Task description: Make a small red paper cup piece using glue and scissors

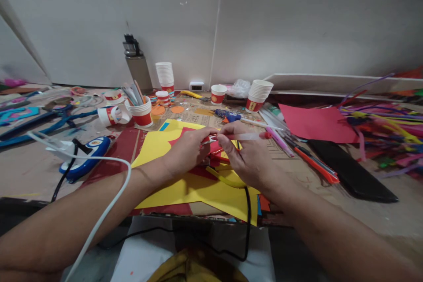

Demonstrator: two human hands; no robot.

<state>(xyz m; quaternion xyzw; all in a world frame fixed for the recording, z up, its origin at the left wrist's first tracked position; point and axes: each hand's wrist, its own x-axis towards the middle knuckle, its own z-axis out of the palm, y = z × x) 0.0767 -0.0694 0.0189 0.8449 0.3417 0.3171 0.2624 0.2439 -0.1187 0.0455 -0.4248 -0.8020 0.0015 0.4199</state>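
My left hand (187,147) is closed, its fingertips pinching a small red-and-white piece (208,139) whose kind I cannot make out. Right beside it, my right hand (247,156) is closed on a translucent pen (247,136) with a red end that points right. The two hands' fingertips nearly meet. Beneath them lie yellow paper sheets (161,194) and red paper (183,134). Partly hidden under my right hand are yellow-handled pliers or scissors (228,180) and some red strips.
Paper cups (259,94) stand along the back, one cup holding pens (140,110). A glue gun (228,115) lies ahead. To the right are a red cutter (317,165), a black phone-like slab (353,169) and pipe cleaners (393,132). A white cable (122,185) crosses over my left forearm.
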